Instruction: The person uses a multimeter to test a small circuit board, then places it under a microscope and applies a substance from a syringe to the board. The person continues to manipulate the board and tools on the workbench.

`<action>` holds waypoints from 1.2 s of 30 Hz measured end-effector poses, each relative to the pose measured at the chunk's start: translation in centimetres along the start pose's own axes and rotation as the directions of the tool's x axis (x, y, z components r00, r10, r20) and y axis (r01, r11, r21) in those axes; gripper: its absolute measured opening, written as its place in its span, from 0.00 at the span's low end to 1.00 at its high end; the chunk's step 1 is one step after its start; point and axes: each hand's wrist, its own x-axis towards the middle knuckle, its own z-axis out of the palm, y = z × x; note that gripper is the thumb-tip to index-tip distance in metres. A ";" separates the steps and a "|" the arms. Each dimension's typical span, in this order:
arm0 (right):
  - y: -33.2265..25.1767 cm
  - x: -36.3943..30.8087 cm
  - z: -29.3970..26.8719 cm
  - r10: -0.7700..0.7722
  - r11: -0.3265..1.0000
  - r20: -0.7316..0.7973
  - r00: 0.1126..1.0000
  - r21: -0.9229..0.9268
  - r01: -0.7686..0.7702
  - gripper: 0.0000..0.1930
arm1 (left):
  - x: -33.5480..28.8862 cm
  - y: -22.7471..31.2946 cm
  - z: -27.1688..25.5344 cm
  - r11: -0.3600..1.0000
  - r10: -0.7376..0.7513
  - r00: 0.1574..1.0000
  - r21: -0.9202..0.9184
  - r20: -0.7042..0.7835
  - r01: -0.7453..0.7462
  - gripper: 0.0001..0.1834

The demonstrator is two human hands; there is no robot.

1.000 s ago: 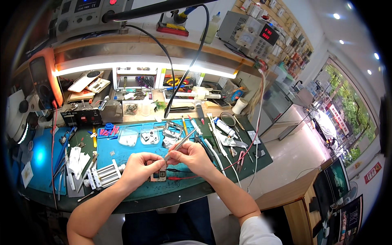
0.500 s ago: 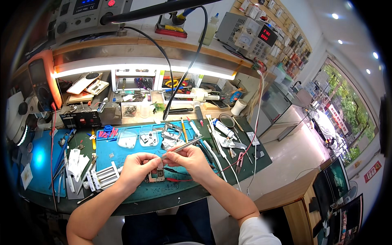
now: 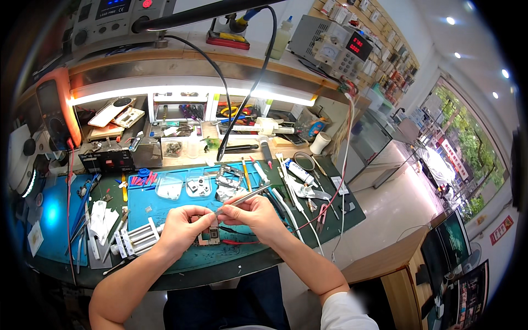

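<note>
one slim metal tool [image 3: 245, 201] is pinched in the right hand [image 3: 257, 217] near its lower end, likely for fine control; the left hand [image 3: 188, 223] is narrowed at that end, and i cannot tell what it grips. below, a circuit board [image 3: 209, 238] lies on the blue mat [image 3: 159, 203] between a silver clamp [image 3: 142, 238] and a red lead [image 3: 236, 242], crowding it.
</note>
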 end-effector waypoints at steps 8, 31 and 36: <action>-0.1 0.0 0.3 0.032 0.999 -0.018 0.999 -0.018 -0.032 0.11 | 0.0 0.0 -0.7 0.999 -0.008 0.999 0.036 0.044 0.006 0.13; -2.2 -1.5 -0.1 -0.140 0.980 -0.114 0.983 -0.157 0.121 0.08 | 0.2 0.0 -0.8 0.998 -0.037 0.995 -0.044 0.089 0.041 0.12; -1.5 -5.8 0.5 -0.322 0.915 -0.018 0.947 -0.262 0.306 0.08 | 0.2 -0.3 -0.7 0.999 -0.028 0.996 -0.041 0.080 0.031 0.12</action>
